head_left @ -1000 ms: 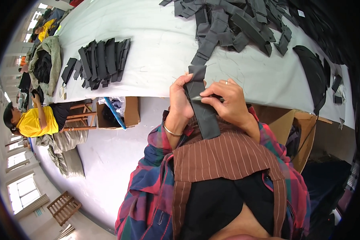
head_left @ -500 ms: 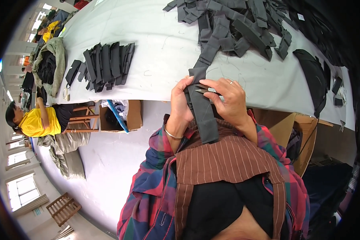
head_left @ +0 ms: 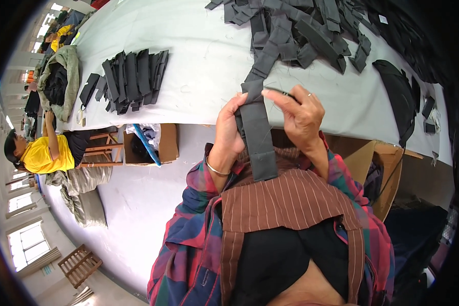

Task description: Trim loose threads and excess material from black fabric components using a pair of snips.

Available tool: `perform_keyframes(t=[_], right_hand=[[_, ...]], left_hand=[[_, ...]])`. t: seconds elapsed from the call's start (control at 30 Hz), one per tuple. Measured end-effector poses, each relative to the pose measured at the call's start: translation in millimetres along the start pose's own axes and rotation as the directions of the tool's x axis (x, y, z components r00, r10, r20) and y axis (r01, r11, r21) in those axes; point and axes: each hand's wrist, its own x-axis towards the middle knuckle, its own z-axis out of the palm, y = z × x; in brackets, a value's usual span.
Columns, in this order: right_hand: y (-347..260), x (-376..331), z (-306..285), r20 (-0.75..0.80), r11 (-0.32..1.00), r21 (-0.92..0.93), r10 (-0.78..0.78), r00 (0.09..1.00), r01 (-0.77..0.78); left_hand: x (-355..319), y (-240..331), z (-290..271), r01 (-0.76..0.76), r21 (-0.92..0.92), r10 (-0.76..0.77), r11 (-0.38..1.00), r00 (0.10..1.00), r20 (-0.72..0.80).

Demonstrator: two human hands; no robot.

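My left hand (head_left: 230, 125) is closed on a dark grey fabric strip (head_left: 259, 133), thumb on top near its upper end. More layers of the same fabric show under the strip by my fingers. The strip hangs down over my brown striped apron; its upper end runs on to a chain of similar strips (head_left: 265, 64) on the table. My right hand (head_left: 302, 117) is closed around small thread snips (head_left: 289, 96), mostly hidden in the fingers. One right fingertip is at the strip's right edge, close to its upper end.
A big heap of grey strips (head_left: 311, 30) lies at the far side of the white table (head_left: 199, 66). A neat row of strips (head_left: 135, 81) is at left, a black fabric piece (head_left: 395, 97) at right. Cardboard boxes (head_left: 169, 145) stand below; a person in yellow (head_left: 48, 153) sits left.
My right hand has drawn a little to the right, off the strip's middle, and the snips have swung away from the fabric. My left hand keeps its hold.
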Motion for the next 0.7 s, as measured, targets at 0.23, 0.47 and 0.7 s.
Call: perform_keyframes(t=[0.23, 0.47, 0.7], right_hand=[[9.1, -0.6, -0.8, -0.065, 0.998, 0.0, 0.055, 0.996, -0.056], [-13.6, 0.5, -5.8, 0.201, 0.823, 0.516, 0.155, 0.967, -0.239], [-14.5, 2.5, -3.1, 0.197, 0.652, 0.686, 0.26, 0.945, -0.322]], left_hand=[[8.0, -4.5, 2.4, 0.017, 0.1, -0.013, 0.995, 0.999, -0.038], [12.5, -3.6, 2.5, -0.011, 0.175, 0.014, 0.984, 1.0, -0.014], [9.0, 0.0, 2.2, 0.001, 0.213, 0.004, 0.977, 1.0, -0.021]])
